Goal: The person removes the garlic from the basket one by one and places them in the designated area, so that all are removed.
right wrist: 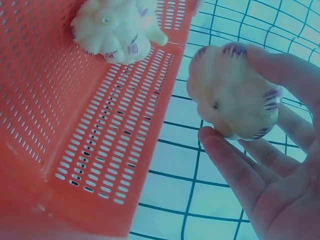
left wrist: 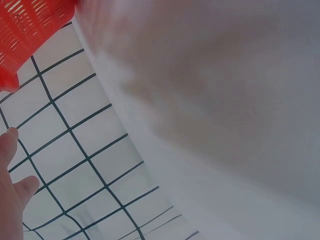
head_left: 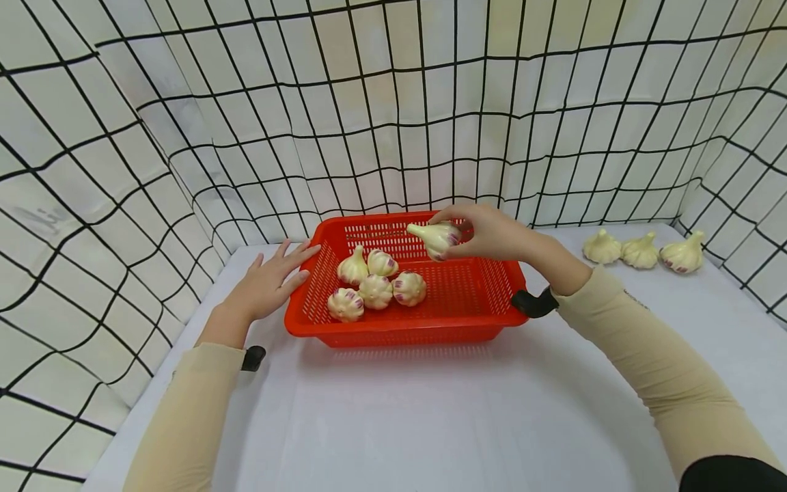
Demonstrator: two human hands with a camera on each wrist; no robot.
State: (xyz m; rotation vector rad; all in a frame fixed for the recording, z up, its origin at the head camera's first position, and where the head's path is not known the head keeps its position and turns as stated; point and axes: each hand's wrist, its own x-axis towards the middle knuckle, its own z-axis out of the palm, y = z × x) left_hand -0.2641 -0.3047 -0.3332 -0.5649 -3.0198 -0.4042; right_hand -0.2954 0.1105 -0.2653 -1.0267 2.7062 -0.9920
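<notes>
A garlic bulb (head_left: 438, 239) is pinched between the thumb and fingers of my right hand (head_left: 492, 234), above the right half of a red plastic basket (head_left: 406, 333). The right wrist view shows the same garlic bulb (right wrist: 235, 92) from its root end, purple streaks on its side. Several more bulbs lie in the basket's left half, among them a streaked bulb (head_left: 346, 305) at the front. My left hand (head_left: 270, 280) rests with spread fingers at the basket's left rim. In the left wrist view only part of the left hand (left wrist: 12, 185) shows.
Three garlic bulbs (head_left: 639, 251) stand in a row on the white table (head_left: 418, 417), right of the basket. A black wire grid (head_left: 393, 126) with pale sheeting behind it walls the table at the back and both sides.
</notes>
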